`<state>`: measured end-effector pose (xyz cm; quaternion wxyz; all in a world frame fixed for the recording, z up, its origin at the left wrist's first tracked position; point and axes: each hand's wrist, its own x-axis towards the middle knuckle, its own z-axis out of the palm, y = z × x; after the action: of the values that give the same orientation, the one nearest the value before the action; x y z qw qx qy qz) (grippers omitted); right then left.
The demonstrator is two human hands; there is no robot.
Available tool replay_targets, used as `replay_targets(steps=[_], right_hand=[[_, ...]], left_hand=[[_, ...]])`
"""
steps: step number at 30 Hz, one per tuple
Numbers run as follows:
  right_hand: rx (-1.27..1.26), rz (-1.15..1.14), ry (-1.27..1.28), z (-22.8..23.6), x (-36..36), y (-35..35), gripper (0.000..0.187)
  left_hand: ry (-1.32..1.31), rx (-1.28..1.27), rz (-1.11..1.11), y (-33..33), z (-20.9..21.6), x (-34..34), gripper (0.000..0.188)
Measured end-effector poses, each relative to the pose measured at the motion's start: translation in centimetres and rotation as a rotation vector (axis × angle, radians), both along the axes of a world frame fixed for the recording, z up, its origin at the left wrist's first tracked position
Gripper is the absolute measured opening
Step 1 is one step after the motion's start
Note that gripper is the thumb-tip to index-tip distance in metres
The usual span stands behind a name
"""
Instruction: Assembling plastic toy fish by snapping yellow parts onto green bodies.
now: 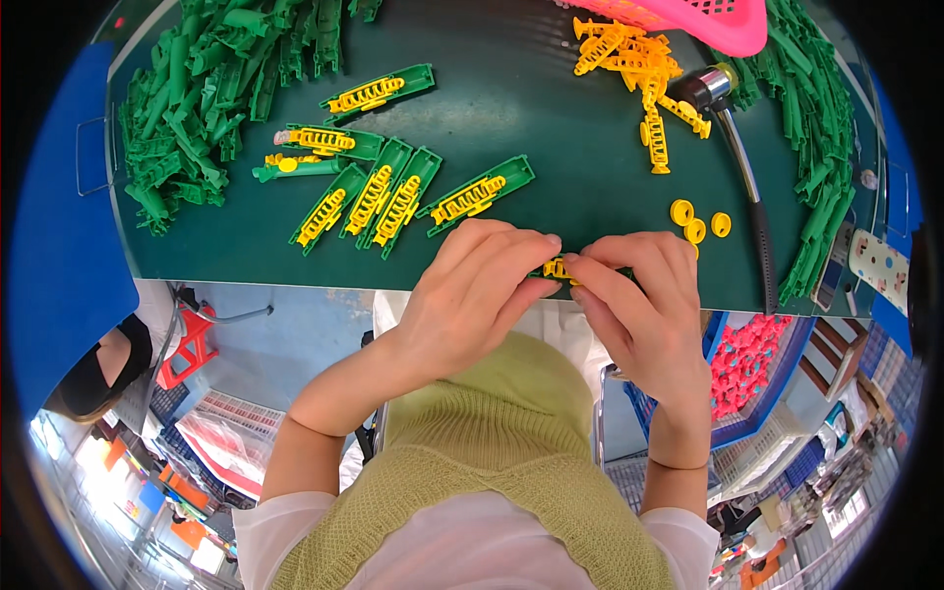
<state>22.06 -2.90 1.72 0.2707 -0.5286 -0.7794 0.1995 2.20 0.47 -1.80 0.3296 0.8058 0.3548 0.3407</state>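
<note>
At the front edge of the dark green table [580,128], my left hand [467,285] and my right hand [644,295] pinch a small plastic piece [556,267] from both sides. Yellow shows between the fingertips, with some green at its ends; my fingers cover most of it. Beyond my left hand lie several green troughs with yellow ladder-like inserts, the nearest green-and-yellow trough [479,195] slanting just past my knuckles. Small round yellow caps [694,230] rest by my right hand.
Green plastic parts [187,108] are heaped at the far left, with more green strips [808,128] along the right. Yellow-orange ladder-like pieces [639,64] lie near a pink basket [728,25]. A hammer [752,187] with a black grip points toward me. A phone [878,265] sits far right.
</note>
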Motion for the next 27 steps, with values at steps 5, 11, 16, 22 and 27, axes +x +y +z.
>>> replay_targets(steps=[5,11,16,22,27], right_hand=[[-0.019,-0.016,-0.019,0.2,-0.1,-0.1,0.030],[-0.013,-0.019,-0.020,0.1,-0.2,0.0,0.030],[-0.028,-0.040,0.002,0.1,0.0,0.0,0.030],[0.018,-0.023,-0.045,-0.4,-0.1,-0.1,0.031],[0.053,-0.071,-0.038,-1.7,-0.3,-0.9,0.033]], left_hand=[[-0.020,0.015,-0.008,0.1,-0.1,0.0,0.041],[-0.014,0.100,-0.029,0.2,-0.4,0.1,0.035],[0.046,0.164,-0.055,0.3,-0.5,-0.1,0.030],[0.169,0.297,-0.120,0.7,0.8,0.1,0.028],[0.286,0.354,-0.140,0.5,1.3,0.2,0.027]])
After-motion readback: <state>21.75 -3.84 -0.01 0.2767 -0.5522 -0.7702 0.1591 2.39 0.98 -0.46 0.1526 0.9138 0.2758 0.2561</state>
